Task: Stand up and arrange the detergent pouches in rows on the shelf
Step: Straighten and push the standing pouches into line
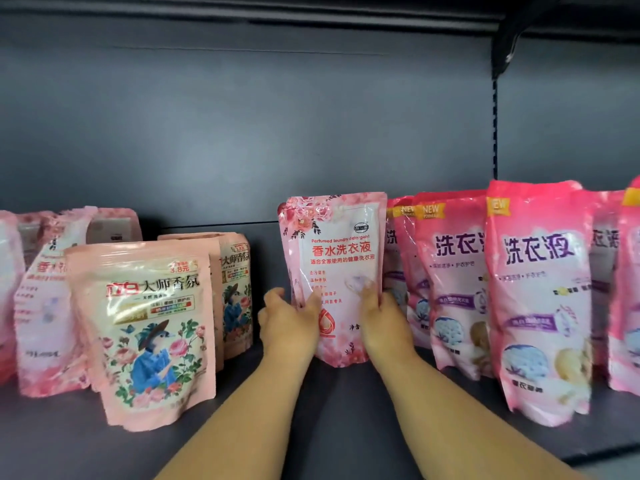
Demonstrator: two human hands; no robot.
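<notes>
While both hands, left hand (289,317) and right hand (382,317), grip the pouch (334,271) with fingers curled round its lower edges, it stands upright mid-shelf (346,427), apparently being steadied beside the pink row (536,289).

Bare shelf (263,438) gap — between peach pouch (152,327) and pink pouches (540,306) — admits both arms.

The held pouch (334,271) is pale pink with rose prints and red lettering. The front left pouch (145,327) is peach, showing a blue-dressed figure among pink roses. The right-hand pouches (540,299) are brighter pink with purple lettering. The shelf (346,427) is dark grey.
</notes>
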